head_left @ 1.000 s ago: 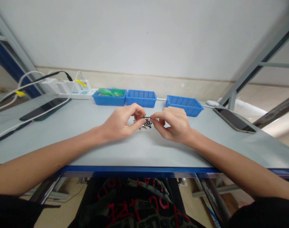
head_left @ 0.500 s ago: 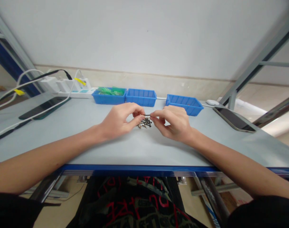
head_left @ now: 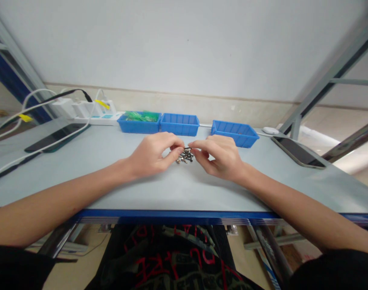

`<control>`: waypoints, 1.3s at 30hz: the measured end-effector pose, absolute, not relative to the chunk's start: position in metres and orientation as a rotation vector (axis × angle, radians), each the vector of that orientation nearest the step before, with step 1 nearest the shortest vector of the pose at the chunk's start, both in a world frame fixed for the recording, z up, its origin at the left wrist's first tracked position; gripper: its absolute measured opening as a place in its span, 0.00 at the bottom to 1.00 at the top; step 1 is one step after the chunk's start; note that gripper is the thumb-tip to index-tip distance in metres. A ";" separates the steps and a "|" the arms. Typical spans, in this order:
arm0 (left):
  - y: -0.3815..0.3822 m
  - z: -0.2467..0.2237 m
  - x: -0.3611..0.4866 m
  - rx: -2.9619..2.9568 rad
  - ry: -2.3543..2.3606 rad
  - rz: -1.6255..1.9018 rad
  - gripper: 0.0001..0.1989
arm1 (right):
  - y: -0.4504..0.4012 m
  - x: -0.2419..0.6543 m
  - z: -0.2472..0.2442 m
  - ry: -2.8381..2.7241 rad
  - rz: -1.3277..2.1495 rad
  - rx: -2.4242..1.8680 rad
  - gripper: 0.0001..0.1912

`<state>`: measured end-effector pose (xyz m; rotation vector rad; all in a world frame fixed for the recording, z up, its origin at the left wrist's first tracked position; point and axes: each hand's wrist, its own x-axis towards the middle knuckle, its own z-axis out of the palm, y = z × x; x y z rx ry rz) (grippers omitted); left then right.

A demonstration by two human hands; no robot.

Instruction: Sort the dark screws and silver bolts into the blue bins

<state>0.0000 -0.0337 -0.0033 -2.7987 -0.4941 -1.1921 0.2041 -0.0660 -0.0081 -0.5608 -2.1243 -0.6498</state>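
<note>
Between the fingertips of both hands a thin black screw (head_left: 187,148) lies roughly level. My left hand (head_left: 156,154) pinches its left end with thumb and fingers. From the other side, my right hand (head_left: 220,156) pinches its right end. Just under and in front of the fingertips, a small pile of loose screws (head_left: 185,157) rests on the grey table; some are black, others silvery. Fingers partly cover the pile.
Along the wall stand a blue bin (head_left: 138,127) with green plastic bags, a second blue bin (head_left: 179,127) and a third blue bin (head_left: 235,135). Phones (head_left: 57,136) (head_left: 297,151) lie at both sides. A power strip (head_left: 96,120) with cables sits at left.
My fingertips have come closer together over the pile, and less of the black screw shows between them. Both hands have shifted only slightly.
</note>
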 end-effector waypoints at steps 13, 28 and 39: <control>-0.033 -0.004 0.000 -2.802 -0.580 -1.141 0.06 | -0.067 0.203 -0.008 -2.160 -0.538 -0.633 0.04; -0.032 -0.006 0.000 -2.745 -0.572 -1.152 0.04 | -0.066 0.204 -0.009 -2.146 -0.536 -0.632 0.04; -0.030 -0.007 0.000 -2.769 -0.606 -1.050 0.05 | -0.062 0.205 -0.012 -2.208 -0.554 -0.681 0.05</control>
